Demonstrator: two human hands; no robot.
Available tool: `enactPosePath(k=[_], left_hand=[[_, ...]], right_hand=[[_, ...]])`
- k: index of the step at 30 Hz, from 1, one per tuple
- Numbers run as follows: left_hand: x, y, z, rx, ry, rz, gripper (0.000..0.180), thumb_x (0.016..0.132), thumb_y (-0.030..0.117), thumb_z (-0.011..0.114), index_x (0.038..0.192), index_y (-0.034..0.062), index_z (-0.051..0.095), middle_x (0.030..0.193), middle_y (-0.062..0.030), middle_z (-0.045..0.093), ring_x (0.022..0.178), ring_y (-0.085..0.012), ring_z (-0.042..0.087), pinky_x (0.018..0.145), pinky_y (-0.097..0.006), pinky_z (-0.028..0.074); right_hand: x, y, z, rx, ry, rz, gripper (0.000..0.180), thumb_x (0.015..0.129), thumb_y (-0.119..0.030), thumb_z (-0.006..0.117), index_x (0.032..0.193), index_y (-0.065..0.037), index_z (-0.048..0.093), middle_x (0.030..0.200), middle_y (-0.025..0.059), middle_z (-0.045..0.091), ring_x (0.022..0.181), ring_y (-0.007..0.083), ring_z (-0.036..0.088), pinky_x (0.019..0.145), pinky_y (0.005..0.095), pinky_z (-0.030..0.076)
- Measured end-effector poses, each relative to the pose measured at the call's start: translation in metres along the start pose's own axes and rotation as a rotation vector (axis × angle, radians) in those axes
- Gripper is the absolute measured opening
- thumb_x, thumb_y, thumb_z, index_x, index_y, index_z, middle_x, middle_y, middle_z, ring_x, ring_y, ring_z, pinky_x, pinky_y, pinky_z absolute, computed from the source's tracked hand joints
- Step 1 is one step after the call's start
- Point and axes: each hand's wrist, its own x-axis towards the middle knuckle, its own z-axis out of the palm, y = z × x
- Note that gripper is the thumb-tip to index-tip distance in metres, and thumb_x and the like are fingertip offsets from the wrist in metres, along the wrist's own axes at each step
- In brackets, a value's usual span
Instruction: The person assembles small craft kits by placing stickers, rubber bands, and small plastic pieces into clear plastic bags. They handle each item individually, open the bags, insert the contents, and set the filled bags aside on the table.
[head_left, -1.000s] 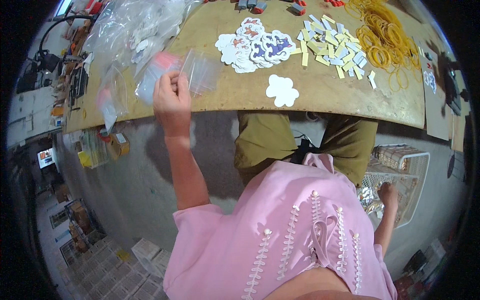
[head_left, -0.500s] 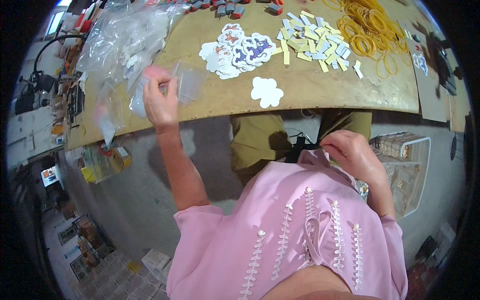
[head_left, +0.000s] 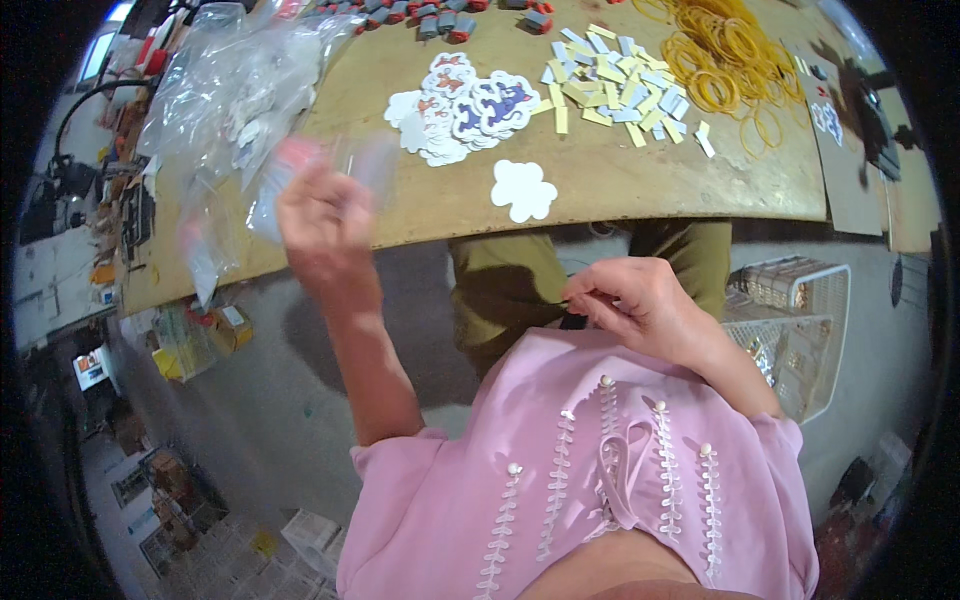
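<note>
Plastic and clear, a blurred bag [head_left: 370, 165] is pinched by the fingers of the left hand [head_left: 322, 218], left of the white cutout [head_left: 523, 191] on the desk [head_left: 650, 185]. The right hand [head_left: 645, 303] is held to the white cutout's near right, fingers bent together; whether anything is gripped cannot be told. Printed cutouts [head_left: 463, 113] are piled beyond the white cutout.

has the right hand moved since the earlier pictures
Yes: the right hand has moved left, away from the white basket, to above the olive trousers.
</note>
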Motion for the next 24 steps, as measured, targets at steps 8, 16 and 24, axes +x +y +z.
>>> enactPosePath(k=[8, 16, 24], left_hand=[[-0.087, 0.052, 0.051, 0.061, -0.369, 0.591, 0.035, 0.07, -0.009, 0.086, 0.101, 0.0057, 0.078, 0.099, -0.0056, 0.072, 0.084, -0.0223, 0.066, 0.068, -0.033, 0.055], [-0.097, 0.041, 0.057, 0.121, -0.387, 0.616, 0.036, 0.072, -0.005, 0.082, 0.106, 0.004, 0.076, 0.103, -0.0072, 0.072, 0.086, -0.0248, 0.068, 0.071, -0.033, 0.057], [-0.098, 0.06, 0.061, 0.054, -0.629, 0.067, 0.022, 0.079, -0.001, 0.087, 0.095, 0.0017, 0.072, 0.085, -0.0061, 0.07, 0.072, -0.0127, 0.064, 0.065, -0.028, 0.052]], right_hand=[[0.01, -0.011, -0.007, 0.942, 0.032, 0.329, 0.024, 0.107, -0.023, 0.068, 0.106, 0.0, 0.076, 0.092, 0.0062, 0.078, 0.077, 0.0097, 0.073, 0.066, 0.0233, 0.057], [-0.005, -0.004, -0.005, 1.075, 0.058, 0.45, 0.018, 0.108, -0.016, 0.066, 0.105, 0.0, 0.074, 0.094, 0.0091, 0.079, 0.074, 0.0105, 0.074, 0.065, 0.0229, 0.058], [-0.008, 0.016, 0.011, 0.915, 0.188, 0.385, 0.019, 0.104, -0.019, 0.073, 0.093, -0.004, 0.069, 0.077, 0.0028, 0.073, 0.062, 0.0069, 0.069, 0.054, 0.02, 0.053]])
